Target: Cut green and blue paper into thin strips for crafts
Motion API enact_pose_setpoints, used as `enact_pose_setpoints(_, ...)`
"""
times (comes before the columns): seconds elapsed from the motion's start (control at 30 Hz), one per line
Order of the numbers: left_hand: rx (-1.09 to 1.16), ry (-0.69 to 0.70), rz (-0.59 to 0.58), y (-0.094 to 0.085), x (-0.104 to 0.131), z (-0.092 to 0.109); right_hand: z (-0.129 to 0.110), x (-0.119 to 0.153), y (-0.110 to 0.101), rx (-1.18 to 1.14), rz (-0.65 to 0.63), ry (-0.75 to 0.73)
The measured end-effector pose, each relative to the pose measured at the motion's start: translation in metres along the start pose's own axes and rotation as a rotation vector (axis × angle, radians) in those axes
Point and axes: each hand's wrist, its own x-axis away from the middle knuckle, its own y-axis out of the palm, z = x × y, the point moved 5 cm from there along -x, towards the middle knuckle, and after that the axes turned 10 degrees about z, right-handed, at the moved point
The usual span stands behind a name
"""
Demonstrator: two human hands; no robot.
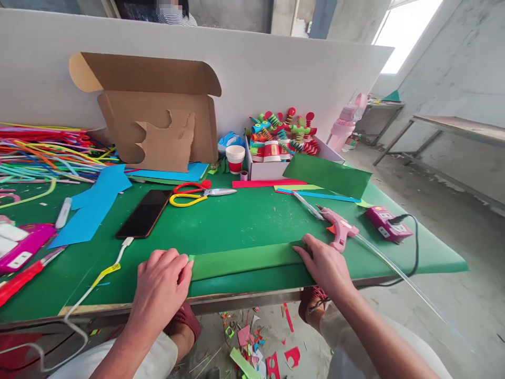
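A long green paper strip (244,260) lies across the front of the green tabletop, looking folded lengthwise. Its left end is gripped by my left hand (163,281), fingers curled over the edge. At the other end, my right hand (325,266) pinches the strip between thumb and fingers. Just beyond my right hand rests a pink glue gun (340,226) with a clear glue stick in its back. Red-and-yellow-handled scissors (201,193) lie behind the strip, beside a dark phone (145,213) with a white cable plugged in.
A white box (268,171) of colourful paper-cup figures stands at the back, near stacked paper cups (235,158) and an open cardboard box (158,116). Pipe cleaners (43,155) pile up at left. A purple power strip (386,223) sits right. Paper scraps (252,342) litter the floor.
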Motion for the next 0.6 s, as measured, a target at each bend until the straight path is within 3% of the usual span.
enact_pose_setpoints(0.23, 0.07, 0.036, 0.039, 0.017, 0.005, -0.028, -0.007, 0.004, -0.004, -0.026, -0.053, 0.088)
enact_pose_setpoints(0.4, 0.082, 0.195, 0.045, 0.019, 0.006, -0.021, -0.007, 0.007, -0.005, -0.044, -0.068, 0.111)
enact_pose_setpoints(0.6, 0.066, 0.254, 0.003, 0.021, 0.007, -0.015, -0.006, 0.008, -0.004, -0.055, -0.06, 0.107)
